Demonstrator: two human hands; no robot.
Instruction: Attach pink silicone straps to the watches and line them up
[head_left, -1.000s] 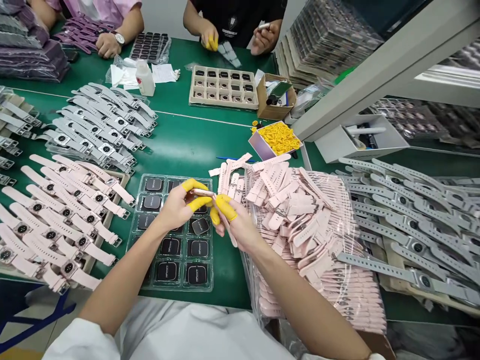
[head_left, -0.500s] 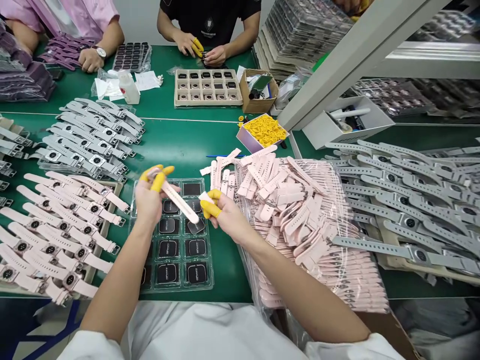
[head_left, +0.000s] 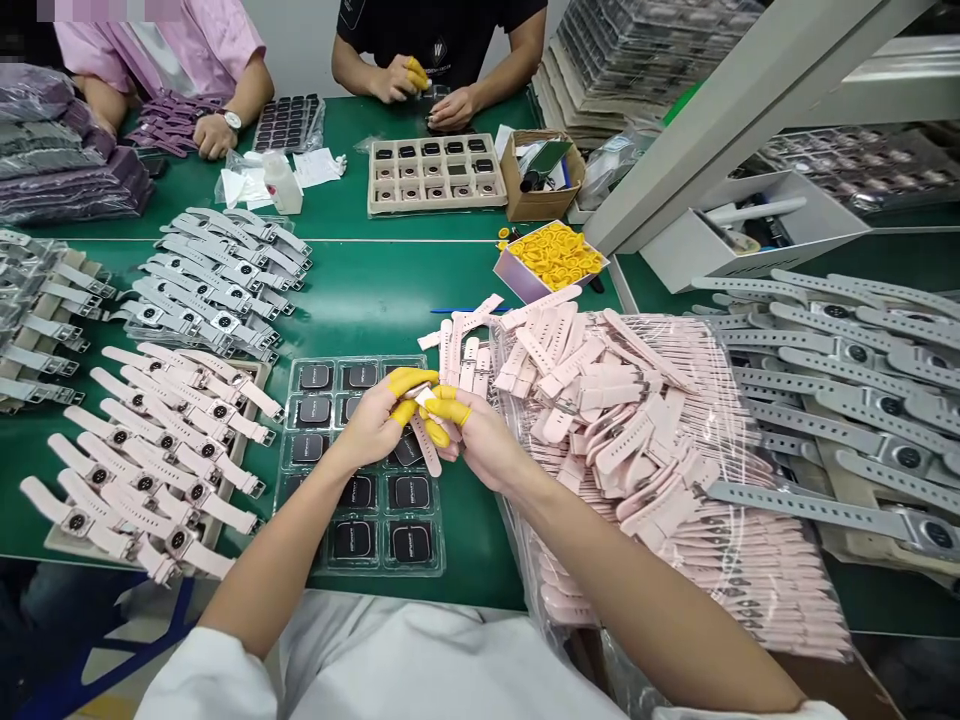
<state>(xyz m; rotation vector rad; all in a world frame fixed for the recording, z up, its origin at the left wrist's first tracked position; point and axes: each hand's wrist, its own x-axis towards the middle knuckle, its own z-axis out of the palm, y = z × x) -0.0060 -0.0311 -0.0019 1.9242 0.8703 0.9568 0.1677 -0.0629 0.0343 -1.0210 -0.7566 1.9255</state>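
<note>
Both hands meet above the clear tray [head_left: 379,565] of dark square watch faces. My left hand [head_left: 382,415], in yellow finger cots, is closed on a small watch body [head_left: 420,393] with a pink strap [head_left: 427,447] hanging below it. My right hand [head_left: 472,430], also with yellow finger cots, is pressed against the watch from the right, its fingers closed on a pale pink strap piece whose outline is mostly hidden. A heap of loose pink straps [head_left: 615,400] lies on bagged straps right of my hands.
Pink-strapped watches [head_left: 165,440] lie at the left, grey-strapped ones [head_left: 225,275] behind them and at the far right [head_left: 885,400]. A box of yellow finger cots [head_left: 551,260] stands ahead. Two people sit across the table. A metal post [head_left: 720,130] slants at the right.
My left hand has moved right with the watch and strap, and my hands have come together. The view has shifted a little left. The person opposite has raised a hand.
</note>
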